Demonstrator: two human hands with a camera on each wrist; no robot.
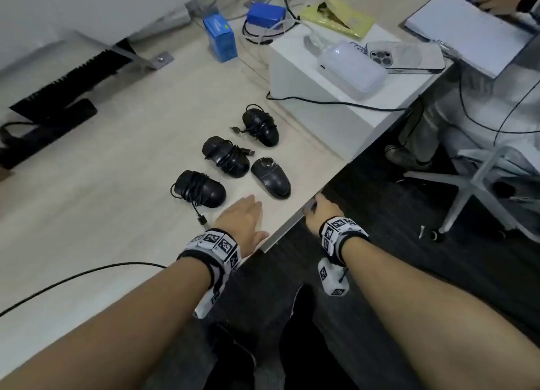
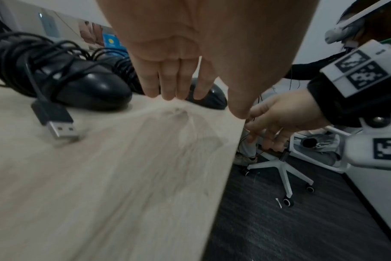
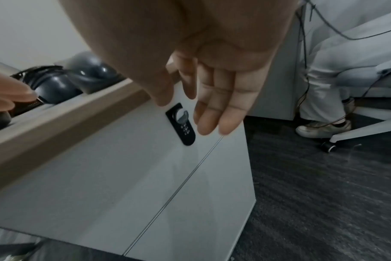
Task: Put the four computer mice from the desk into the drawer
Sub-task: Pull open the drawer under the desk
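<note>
On a pale wood-grain desk (image 1: 87,214), four black computer mice sit in a loose cluster near the front edge. Farthest left is a cable-wrapped mouse (image 1: 201,188) whose USB plug (image 2: 56,121) lies loose on the desktop; beyond it rests a second wrapped mouse (image 1: 225,156), then a third wrapped mouse (image 1: 261,128) farther back beside a white box (image 1: 321,97), and nearest the desk edge an unwrapped mouse (image 1: 271,177) with no cable around it. The person's left hand (image 1: 244,218) lies flat on the desk just short of the mice, fingers (image 2: 167,83) straight and held together, gripping nothing. To its right, past the desk edge, the right hand (image 1: 320,211) reaches down to the white drawer front (image 3: 101,176) below the desktop; its fingers (image 3: 214,113) are loosely extended beside a black combination lock (image 3: 182,123), and whether they touch the panel cannot be told. The drawer appears closed. Farther right, a seated person's leg (image 3: 324,79) and a white swivel chair base (image 1: 473,191) stand on dark carpet (image 1: 409,272).
</note>
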